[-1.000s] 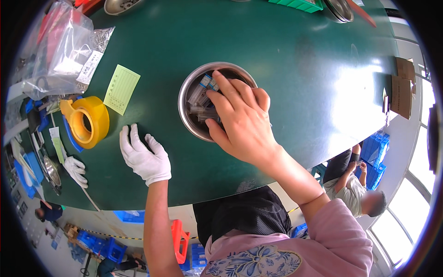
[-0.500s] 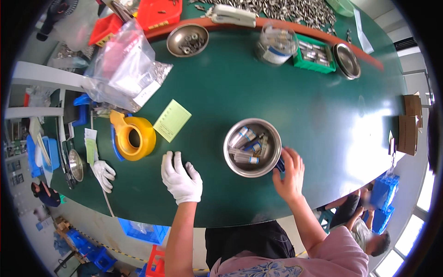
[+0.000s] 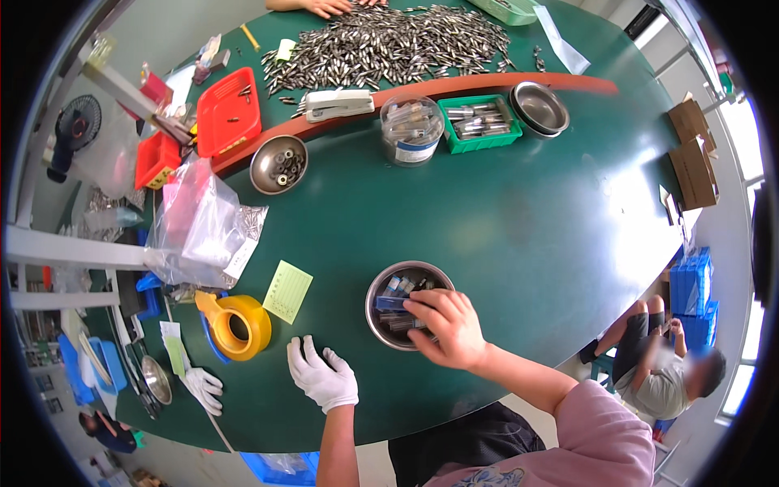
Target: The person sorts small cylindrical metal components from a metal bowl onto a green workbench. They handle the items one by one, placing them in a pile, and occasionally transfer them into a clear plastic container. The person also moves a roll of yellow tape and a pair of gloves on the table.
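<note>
A round steel bowl (image 3: 370, 312) stands on the green table in front of me, holding several clear tubes with blue-and-white labels. My right hand (image 3: 448, 329) is bare and reaches over the bowl's right rim, its thumb spread apart from the fingers. Right at its fingertips lies a small dark blue piece (image 3: 391, 303); the undersides of the fingers are hidden. My left hand (image 3: 324, 375), in a white glove, rests open on the table left of the bowl, holding nothing. Beyond it lie a pale green printed slip (image 3: 288, 292) and a yellow tape dispenser (image 3: 258, 329).
A red strip (image 3: 471, 83) crosses the table. Near it are a clear jar (image 3: 412, 148), a green tray (image 3: 484, 141) of metal parts, stacked steel bowls (image 3: 539, 109) and a stapler (image 3: 339, 105). Behind lies a heap of metal pieces (image 3: 389, 45), by another person's hands (image 3: 329, 6).
My right hand has gone from beside the bowl, where a dark blue piece showed by its fingers, to over its contents. My left hand stays on the table. The view has shifted.
</note>
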Demonstrator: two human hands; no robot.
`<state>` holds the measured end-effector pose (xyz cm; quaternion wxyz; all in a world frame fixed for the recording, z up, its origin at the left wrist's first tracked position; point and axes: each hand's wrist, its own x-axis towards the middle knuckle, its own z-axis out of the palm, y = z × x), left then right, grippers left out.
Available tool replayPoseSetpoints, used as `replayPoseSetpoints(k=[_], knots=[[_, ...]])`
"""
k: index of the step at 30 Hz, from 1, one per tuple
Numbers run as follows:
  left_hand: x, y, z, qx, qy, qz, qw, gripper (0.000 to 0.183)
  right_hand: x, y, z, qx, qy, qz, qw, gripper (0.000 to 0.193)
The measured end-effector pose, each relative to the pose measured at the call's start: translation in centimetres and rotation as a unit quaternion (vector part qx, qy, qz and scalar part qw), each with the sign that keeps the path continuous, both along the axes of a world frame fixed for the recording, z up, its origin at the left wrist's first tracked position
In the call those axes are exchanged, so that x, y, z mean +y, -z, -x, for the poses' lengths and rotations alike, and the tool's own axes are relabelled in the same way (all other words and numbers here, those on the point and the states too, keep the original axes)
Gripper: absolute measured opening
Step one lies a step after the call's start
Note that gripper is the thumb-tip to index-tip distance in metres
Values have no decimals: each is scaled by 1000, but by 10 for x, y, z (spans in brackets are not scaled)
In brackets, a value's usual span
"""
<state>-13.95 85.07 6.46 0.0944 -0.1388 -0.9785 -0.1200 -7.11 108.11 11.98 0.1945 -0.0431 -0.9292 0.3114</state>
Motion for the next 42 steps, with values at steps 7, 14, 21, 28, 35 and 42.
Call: replayPoseSetpoints(k=[7, 14, 21, 28, 35, 42], knots=[[-4, -3, 2, 8, 12, 8, 1000, 40, 11, 24, 59, 63, -28, -100, 993, 58], [-1, 1, 0, 9, 9, 26, 1000, 40, 60, 22, 178, 154, 20, -120, 980, 44], [-4, 6, 0, 1, 10, 13, 1000, 41, 122, 28, 183, 79, 237, -237, 939, 7], [-3, 5, 2, 7, 15, 7, 1000, 41, 113, 17, 105, 73, 95, -178, 977, 15], [-3, 1, 2, 3, 16, 14, 1000, 41, 54, 6, -2, 43, -91, -75, 992, 20], [0, 6, 3, 5, 14, -8, 1000, 37, -26, 7, -45, 91, -173, -89, 977, 19]])
